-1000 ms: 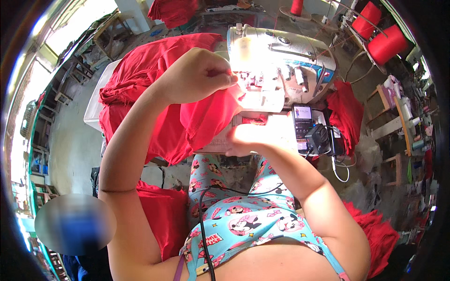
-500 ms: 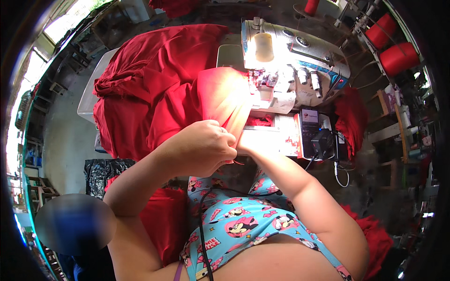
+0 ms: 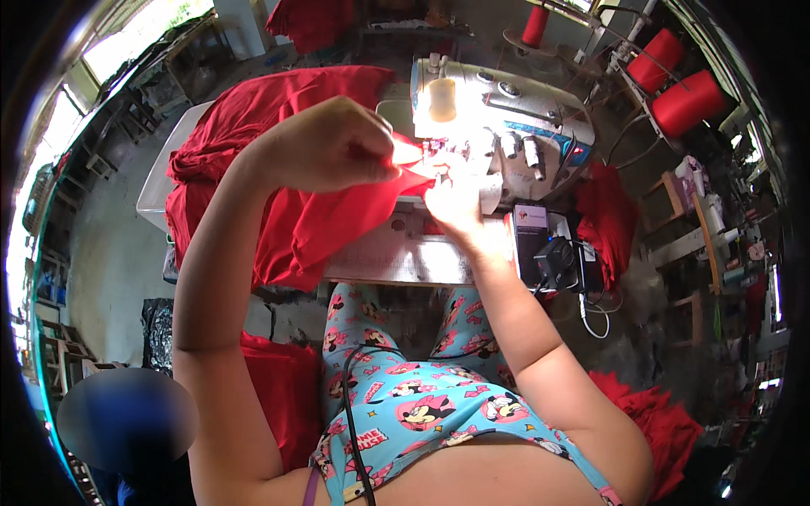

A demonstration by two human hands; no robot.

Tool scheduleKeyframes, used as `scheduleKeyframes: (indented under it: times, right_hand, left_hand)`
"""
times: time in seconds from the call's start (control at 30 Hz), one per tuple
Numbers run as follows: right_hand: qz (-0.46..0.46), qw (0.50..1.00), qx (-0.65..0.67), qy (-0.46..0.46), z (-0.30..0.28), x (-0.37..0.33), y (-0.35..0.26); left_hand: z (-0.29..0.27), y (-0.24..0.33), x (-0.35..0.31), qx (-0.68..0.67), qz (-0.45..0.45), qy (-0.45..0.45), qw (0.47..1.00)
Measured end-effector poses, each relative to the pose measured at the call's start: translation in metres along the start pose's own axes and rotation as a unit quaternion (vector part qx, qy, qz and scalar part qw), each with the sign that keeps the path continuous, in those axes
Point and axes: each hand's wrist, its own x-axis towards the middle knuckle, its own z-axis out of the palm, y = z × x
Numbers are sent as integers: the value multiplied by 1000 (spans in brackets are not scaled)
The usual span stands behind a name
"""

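Observation:
Red fabric (image 3: 312, 223) lies in a large heap across the left of the sewing table, one end stretched toward the sewing machine (image 3: 540, 110). My left hand (image 3: 342, 148) is raised over the fabric, its fingers closed in a pinch on a piece of it. Close to the machine's lit needle area, my right hand (image 3: 456, 201) has its fingers closed on the fabric's edge. Strong lamp light washes out the fingertips there. Both hands hold the same stretched section, the left hand to the left of the right.
A phone-like device (image 3: 531, 228) and a black adapter (image 3: 557, 261) with cables lie right of the hands. Red thread cones (image 3: 688, 101) stand at the far right. More red cloth (image 3: 607, 219) hangs beside the table. A person (image 3: 135, 422) is at lower left.
Both hands have gone from the table's front edge up to the needle area, carrying the fabric's edge. The fabric has drawn back, baring the table's front.

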Motion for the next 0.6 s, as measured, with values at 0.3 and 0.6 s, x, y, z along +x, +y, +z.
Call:
scheduleKeyframes:
  times: [0.3,0.6]
  right_hand:
    - [159,986,8,51,16,6,-16]
    - [10,987,129,98,26,-16,16]
  left_hand:
    - [-14,-5,28,11,-41,11,999]
    - [-9,4,33,31,-73,-18,997]
